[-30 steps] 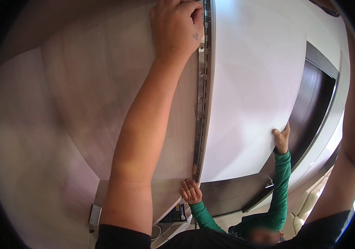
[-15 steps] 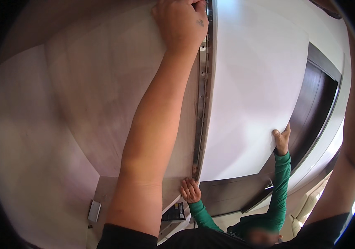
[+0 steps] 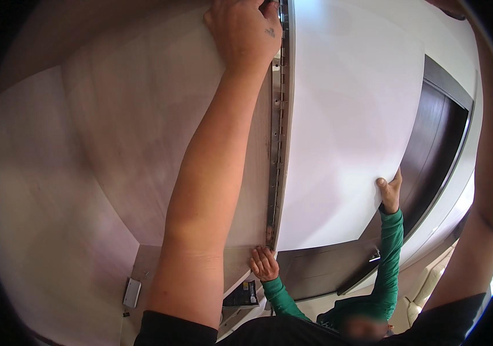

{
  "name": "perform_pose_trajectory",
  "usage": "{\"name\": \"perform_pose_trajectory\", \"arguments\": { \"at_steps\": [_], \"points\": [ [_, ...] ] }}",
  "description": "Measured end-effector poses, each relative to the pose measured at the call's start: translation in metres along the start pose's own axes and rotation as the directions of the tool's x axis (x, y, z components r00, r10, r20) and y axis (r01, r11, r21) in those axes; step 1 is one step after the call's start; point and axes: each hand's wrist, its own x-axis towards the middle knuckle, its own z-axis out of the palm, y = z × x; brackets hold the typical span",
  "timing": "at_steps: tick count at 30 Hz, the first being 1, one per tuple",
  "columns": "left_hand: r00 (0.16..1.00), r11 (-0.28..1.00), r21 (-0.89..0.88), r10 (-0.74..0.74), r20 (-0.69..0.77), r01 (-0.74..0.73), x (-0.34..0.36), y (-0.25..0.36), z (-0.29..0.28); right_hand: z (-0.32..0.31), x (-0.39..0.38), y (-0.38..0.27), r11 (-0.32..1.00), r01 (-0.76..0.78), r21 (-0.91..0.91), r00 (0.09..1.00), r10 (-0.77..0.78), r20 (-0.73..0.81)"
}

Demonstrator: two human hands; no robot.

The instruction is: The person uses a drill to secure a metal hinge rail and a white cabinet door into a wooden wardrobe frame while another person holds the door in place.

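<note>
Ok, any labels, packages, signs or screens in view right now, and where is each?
Small dark box with a yellow patch: low in the view, just under the co-worker's hand at the bottom of the long hinge; detail too small to tell.
Small pale flat rectangular thing: on the floor, lower left.
No signs or screens.

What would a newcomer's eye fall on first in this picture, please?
The person's bare left hand at the top, pressed beside the long metal piano hinge that runs down the middle between a wood-grain panel and a white panel. Below, a co-worker in green sleeves holds the white panel's lower edge.
</note>
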Motion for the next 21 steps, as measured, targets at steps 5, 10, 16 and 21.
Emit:
{"name": "perform_pose_trajectory", "arguments": {
  "at_steps": [5,10,16,21],
  "points": [
    [0.999,1.000,0.027,-0.003,0.034,0.002,0.0017,-0.0004,0.0001,-0.0018,-0.0013,-0.0006,1.000,0.010,0.002,1.000,-0.010,-0.012],
    [0.995,0.997,0.061,-0.056,0.086,0.051,0.0044,-0.0011,0.0026,-0.0026,-0.0030,-0.0011,1.000,0.017,0.001,1.000,-0.017,-0.017],
    [0.992,0.997,0.051,-0.065,0.107,0.060,0.0050,0.0009,0.0026,-0.0044,-0.0061,-0.0003,1.000,0.029,-0.004,0.999,-0.029,-0.023],
    [0.999,0.997,0.076,-0.024,0.048,0.020,0.0037,-0.0041,0.0092,-0.0035,-0.0094,-0.0008,0.999,0.035,0.000,0.999,-0.035,-0.029]
  ]
}}
